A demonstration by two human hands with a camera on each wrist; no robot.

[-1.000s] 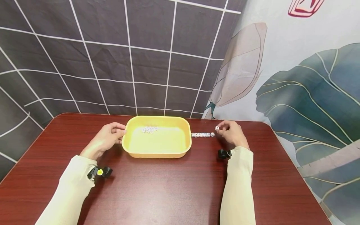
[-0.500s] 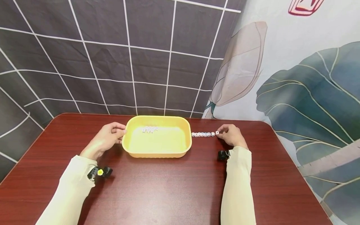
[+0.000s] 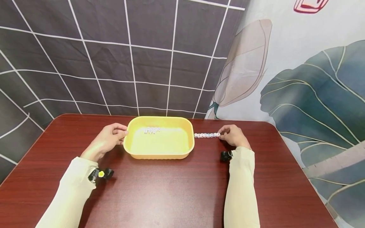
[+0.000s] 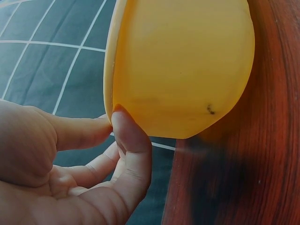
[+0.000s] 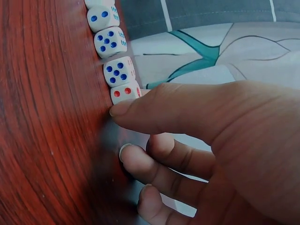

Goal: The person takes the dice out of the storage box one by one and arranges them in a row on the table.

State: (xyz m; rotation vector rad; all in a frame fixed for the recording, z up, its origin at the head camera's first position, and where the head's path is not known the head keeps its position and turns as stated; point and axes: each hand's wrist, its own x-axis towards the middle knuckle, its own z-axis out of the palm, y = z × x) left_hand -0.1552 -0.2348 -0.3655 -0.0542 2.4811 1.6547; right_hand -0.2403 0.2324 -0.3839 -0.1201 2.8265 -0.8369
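A yellow plastic tub (image 3: 159, 156) stands on the table, with a small cluster of white dice (image 3: 152, 130) inside. My left hand (image 3: 106, 138) pinches the tub's left rim between thumb and finger, as the left wrist view shows close up. From the tub's right side a row of dice (image 3: 205, 135) runs rightward. At its outer end my right hand (image 3: 233, 135) holds the last die (image 5: 123, 92), which shows red dots on top. That die touches the blue-dotted die (image 5: 119, 71) beside it. The thumb covers part of the end die.
The reddish-brown wooden table (image 3: 162, 196) extends toward the front. A dark cloth with white grid lines (image 3: 154, 63) hangs behind it. On the right hangs a pale cloth with leaf prints (image 3: 313, 88).
My right hand has brought the die down from just behind the row's end, then leftward against the row. The left hand keeps its hold on the tub's rim.
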